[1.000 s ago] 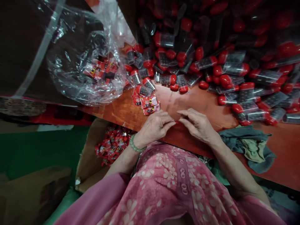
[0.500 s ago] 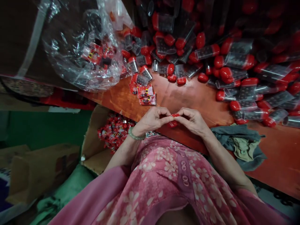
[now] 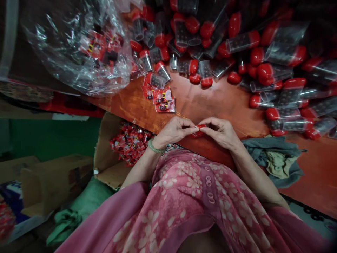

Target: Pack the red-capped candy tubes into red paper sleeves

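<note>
On my feed I've got both hands up close to the near edge of the table, almost meeting. Left hand has thumb & fingertips pinched tight on one end of a small red piece; right hand pinches the other end the same way, so the piece sits btwn the two sets of fingertips. It's too small & blurred for me to read, & I can't tell if its lower part touches the table. A bit fwd & left of the hands I see a few red printed packets, overlapping, w/ a tube lying against their far side. Beyond that, a big heap of clear tubes w/ red ends runs off to the R. Clear plastic bag w/ more red packets inside is far L. Below the table edge on the L I see an open cardboard box w/ a pile of small red items. Grey-green cloth lies crumpled near the right forearm, w/ a paler cloth on it.
</note>
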`<state>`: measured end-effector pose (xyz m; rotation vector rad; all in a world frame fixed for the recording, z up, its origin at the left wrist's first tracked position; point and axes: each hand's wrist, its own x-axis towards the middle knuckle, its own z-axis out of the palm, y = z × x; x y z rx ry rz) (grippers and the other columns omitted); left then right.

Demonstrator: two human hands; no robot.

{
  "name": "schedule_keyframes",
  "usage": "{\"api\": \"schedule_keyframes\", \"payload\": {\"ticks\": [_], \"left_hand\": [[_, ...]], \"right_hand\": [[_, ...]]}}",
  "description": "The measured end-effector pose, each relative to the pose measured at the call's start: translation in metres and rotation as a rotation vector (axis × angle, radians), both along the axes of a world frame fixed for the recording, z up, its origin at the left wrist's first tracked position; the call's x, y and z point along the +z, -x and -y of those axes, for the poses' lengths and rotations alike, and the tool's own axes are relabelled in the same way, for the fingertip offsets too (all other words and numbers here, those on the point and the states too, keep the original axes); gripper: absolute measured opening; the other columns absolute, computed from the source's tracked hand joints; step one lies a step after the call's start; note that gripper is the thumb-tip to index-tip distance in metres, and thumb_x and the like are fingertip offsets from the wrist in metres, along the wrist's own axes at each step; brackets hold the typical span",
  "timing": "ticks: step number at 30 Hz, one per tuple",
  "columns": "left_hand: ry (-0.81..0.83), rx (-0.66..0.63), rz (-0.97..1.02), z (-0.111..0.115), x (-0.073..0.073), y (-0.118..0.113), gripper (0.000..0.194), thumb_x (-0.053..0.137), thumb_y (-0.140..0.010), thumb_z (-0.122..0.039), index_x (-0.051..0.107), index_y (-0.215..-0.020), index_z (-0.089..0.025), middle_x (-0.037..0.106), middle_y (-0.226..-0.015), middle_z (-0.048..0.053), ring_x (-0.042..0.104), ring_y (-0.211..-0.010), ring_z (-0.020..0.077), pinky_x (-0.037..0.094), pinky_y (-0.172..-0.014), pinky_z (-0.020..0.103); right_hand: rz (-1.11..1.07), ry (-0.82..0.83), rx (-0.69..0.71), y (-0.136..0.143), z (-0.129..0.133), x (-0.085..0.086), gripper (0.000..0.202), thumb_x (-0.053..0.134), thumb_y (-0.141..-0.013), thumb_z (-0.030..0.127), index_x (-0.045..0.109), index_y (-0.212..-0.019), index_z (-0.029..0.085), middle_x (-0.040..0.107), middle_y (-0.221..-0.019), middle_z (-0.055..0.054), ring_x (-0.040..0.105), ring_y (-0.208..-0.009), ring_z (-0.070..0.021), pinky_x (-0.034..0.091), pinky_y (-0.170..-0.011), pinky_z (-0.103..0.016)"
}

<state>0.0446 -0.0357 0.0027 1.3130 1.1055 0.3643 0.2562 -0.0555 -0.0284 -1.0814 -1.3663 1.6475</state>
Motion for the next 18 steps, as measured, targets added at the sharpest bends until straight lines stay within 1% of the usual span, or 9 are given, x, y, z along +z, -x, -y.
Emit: {"api": "schedule_keyframes", "payload": {"ticks": [3, 5, 8, 11, 12, 14, 18], "left_hand": [[0.008, -0.020, -0.001, 0.001, -0.002, 0.003, 0.046, 0.069, -0.085, -0.057, 0.070, -0.069, -0.013, 0.059, -0.062, 0.000, 0.050, -0.060, 0.0102, 0.039, -0.062, 0.025], [-0.017, -0.018, -0.035, 0.003, -0.002, 0.005, 0.049, 0.065, -0.088, -0.059, 0.064, -0.065, -0.015, 0.051, -0.059, -0.002, 0.043, -0.057, 0.0094, 0.034, -0.059, 0.025], [-0.133, -0.017, -0.108, 0.007, -0.003, 0.005, 0.052, 0.057, -0.092, -0.058, 0.049, -0.060, -0.018, 0.038, -0.056, -0.005, 0.033, -0.056, 0.0088, 0.026, -0.055, 0.025], [-0.260, 0.011, -0.132, 0.010, -0.007, 0.007, 0.055, 0.051, -0.094, -0.060, 0.039, -0.059, -0.020, 0.032, -0.057, -0.005, 0.029, -0.056, 0.0087, 0.023, -0.055, 0.026], [-0.278, 0.019, -0.126, 0.010, -0.008, 0.009, 0.056, 0.050, -0.095, -0.061, 0.038, -0.059, -0.020, 0.031, -0.057, -0.005, 0.028, -0.056, 0.0087, 0.024, -0.055, 0.026], [-0.271, 0.000, -0.087, 0.009, -0.010, 0.015, 0.054, 0.051, -0.095, -0.060, 0.043, -0.060, -0.019, 0.036, -0.058, -0.005, 0.033, -0.057, 0.0089, 0.028, -0.057, 0.025], [-0.260, -0.136, -0.004, 0.003, -0.006, 0.027, 0.049, 0.052, -0.098, -0.052, 0.060, -0.067, -0.015, 0.055, -0.066, 0.000, 0.048, -0.064, 0.0109, 0.038, -0.064, 0.025]], "right_hand": [[0.008, 0.078, -0.010, 0.004, 0.000, 0.002, 0.022, 0.074, -0.084, 0.038, 0.076, -0.091, 0.017, 0.076, -0.082, -0.002, 0.065, -0.073, -0.0143, 0.051, -0.072, -0.028], [0.003, 0.105, -0.016, 0.007, -0.001, 0.002, 0.024, 0.076, -0.081, 0.041, 0.074, -0.084, 0.017, 0.073, -0.076, -0.001, 0.061, -0.068, -0.0131, 0.048, -0.068, -0.027], [-0.004, 0.118, -0.040, 0.013, -0.003, 0.003, 0.032, 0.078, -0.078, 0.048, 0.070, -0.075, 0.017, 0.066, -0.067, 0.001, 0.053, -0.062, -0.0110, 0.043, -0.062, -0.025], [-0.017, 0.131, -0.034, 0.020, -0.003, 0.005, 0.042, 0.075, -0.080, 0.057, 0.067, -0.072, 0.017, 0.060, -0.063, 0.002, 0.048, -0.059, -0.0102, 0.040, -0.059, -0.025], [-0.018, 0.128, -0.030, 0.022, -0.002, 0.006, 0.044, 0.074, -0.081, 0.059, 0.067, -0.073, 0.017, 0.060, -0.064, 0.002, 0.049, -0.060, -0.0104, 0.041, -0.060, -0.025], [-0.007, 0.105, -0.034, 0.024, 0.000, 0.008, 0.043, 0.072, -0.083, 0.059, 0.068, -0.078, 0.016, 0.064, -0.069, 0.001, 0.053, -0.064, -0.0115, 0.044, -0.064, -0.026], [0.075, 0.001, -0.085, 0.028, 0.005, 0.009, 0.036, 0.073, -0.085, 0.052, 0.070, -0.082, 0.017, 0.068, -0.078, -0.001, 0.060, -0.072, -0.0133, 0.049, -0.074, -0.028]]}}
